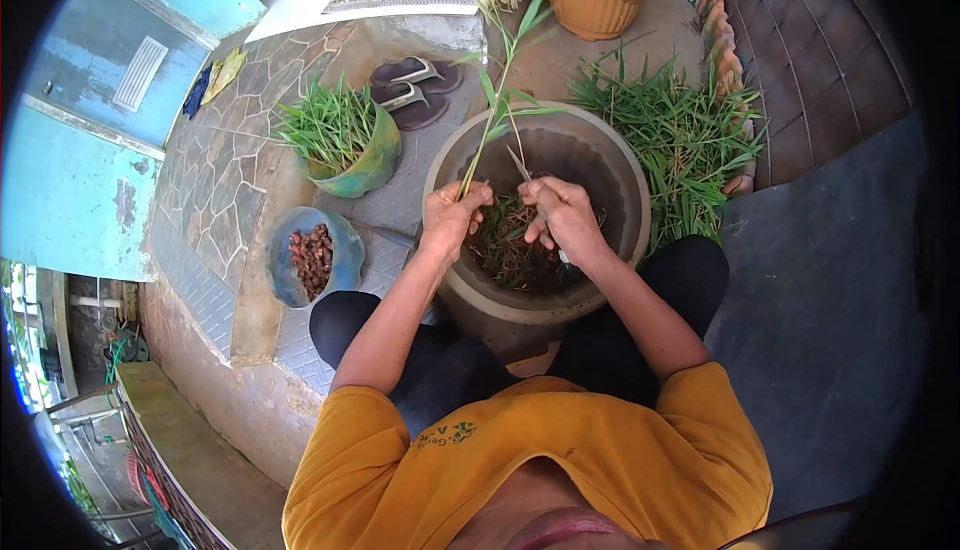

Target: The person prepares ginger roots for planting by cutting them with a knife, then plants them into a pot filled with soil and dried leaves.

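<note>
My left hand (452, 218) is closed around the lower end of a long green leafy stem (494, 115), which rises above the far rim of a large round pot (632, 170). In my right hand (566, 218) is a knife (518, 164), its narrow blade pointing up and away and its handle end showing below the palm. Both hands are over the pot, a short gap between them. Inside it lie cut stems and reddish-brown plant scraps (515, 250). The left fingertips partly hide what they pinch.
Left of the pot stand a green container of leafy shoots (355, 165) and a blue bowl (345, 250) with reddish rhizomes (311, 260). Sandals (412, 100) lie beyond. Cut greenery (685, 140) is heaped at right. An orange planter (595, 10) stands behind.
</note>
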`<state>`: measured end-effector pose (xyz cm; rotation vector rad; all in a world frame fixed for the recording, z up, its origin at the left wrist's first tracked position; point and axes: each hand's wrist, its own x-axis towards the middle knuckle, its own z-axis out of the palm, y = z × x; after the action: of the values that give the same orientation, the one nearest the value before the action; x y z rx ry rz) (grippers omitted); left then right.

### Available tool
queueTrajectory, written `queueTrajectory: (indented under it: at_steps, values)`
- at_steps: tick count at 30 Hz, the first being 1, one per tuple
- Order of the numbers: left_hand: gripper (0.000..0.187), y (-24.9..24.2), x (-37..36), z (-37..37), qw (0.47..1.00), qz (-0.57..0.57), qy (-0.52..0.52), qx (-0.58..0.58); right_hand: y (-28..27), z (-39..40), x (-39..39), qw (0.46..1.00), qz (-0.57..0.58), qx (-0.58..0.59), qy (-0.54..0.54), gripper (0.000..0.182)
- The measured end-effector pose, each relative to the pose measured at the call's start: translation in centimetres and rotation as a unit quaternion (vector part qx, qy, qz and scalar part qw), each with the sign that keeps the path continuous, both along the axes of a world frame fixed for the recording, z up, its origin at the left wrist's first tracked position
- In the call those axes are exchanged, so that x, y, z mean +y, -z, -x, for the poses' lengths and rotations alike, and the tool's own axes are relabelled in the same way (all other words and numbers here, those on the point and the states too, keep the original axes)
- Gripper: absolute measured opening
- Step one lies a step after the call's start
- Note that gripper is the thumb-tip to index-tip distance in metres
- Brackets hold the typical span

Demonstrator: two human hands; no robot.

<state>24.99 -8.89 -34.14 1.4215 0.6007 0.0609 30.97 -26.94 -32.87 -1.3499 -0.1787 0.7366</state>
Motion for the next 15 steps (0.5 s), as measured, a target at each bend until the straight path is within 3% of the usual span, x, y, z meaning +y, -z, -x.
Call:
queueTrajectory:
  at_steps: [4,9,15]
  values:
    - [0.023,-0.1,-1.0,0.4,0.996,0.076,0.016,-0.044,-0.3,0.2,0.1,0.999,-0.036,-0.031,-0.020,0.032]
    - [0.025,0.0,-2.3,1.0,0.992,0.054,0.106,-0.051,0.0,-0.4,-0.2,0.996,-0.085,-0.011,-0.013,0.036]
    - [0.027,0.1,-1.6,0.9,0.968,0.235,0.054,-0.068,0.2,-0.7,-0.4,0.994,-0.105,0.019,0.001,0.038]
